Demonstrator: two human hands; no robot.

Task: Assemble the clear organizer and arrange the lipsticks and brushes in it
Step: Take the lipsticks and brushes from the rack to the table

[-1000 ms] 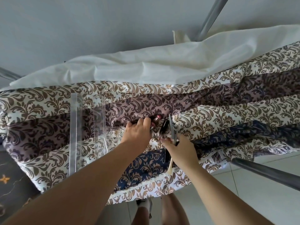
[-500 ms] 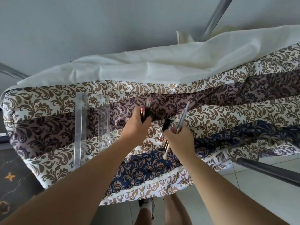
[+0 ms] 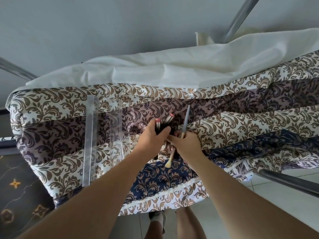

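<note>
Item: clear organizer (image 3: pixel 103 140), centre left of frame, lying on the patterned bedspread (image 3: pixel 241 128). Transparent panels only; no standing compartments can be made out, so assembly appears not yet done.

Item: lipsticks (image 3: pixel 163 124), centre of frame. A dark bundle gripped in the left hand (image 3: pixel 151 135), fingers curled round it; pink ends point toward the top of the frame, long axes running near vertical in the picture, tilted slightly right.

Item: brushes (image 3: pixel 185 120), centre of frame. Held by the right hand (image 3: pixel 184 144), fingers wrapped round the handles; a grey handle points up, a pale tuft lower left.

Remaining, by judgement: assembly, then arranging everything.
</note>
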